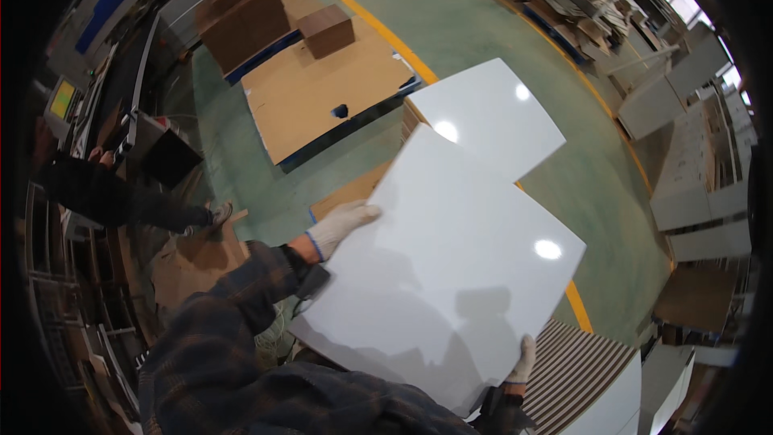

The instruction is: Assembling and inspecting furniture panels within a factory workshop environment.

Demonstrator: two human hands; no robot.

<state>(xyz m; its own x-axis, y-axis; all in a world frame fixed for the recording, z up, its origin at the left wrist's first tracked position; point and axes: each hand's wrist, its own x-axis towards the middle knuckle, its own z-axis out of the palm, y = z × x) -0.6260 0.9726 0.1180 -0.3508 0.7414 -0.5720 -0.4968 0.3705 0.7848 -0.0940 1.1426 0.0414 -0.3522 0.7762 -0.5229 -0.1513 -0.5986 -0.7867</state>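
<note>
A large glossy white panel [459, 234] lies tilted across the front of me, held by its two opposite edges. My left hand [342, 228], in a white knitted glove, grips its left edge with the thumb on top; the fingers beneath are hidden. Gloved too, my right hand [522, 361] is closed round the near right edge. Beyond it, a second white panel [495, 117] is partly covered by the held one. Next to my right hand stands a stack of panels [580, 362] showing brown and white striped edges.
Cardboard [322, 89] covers a low pallet ahead, with a brown box [326, 31] on it and larger brown boxes [245, 24] behind. A co-worker [121, 193] stands at the left beside machinery. Yellow lines [386, 36] cross the green floor. Panel stacks [692, 161] line the right side.
</note>
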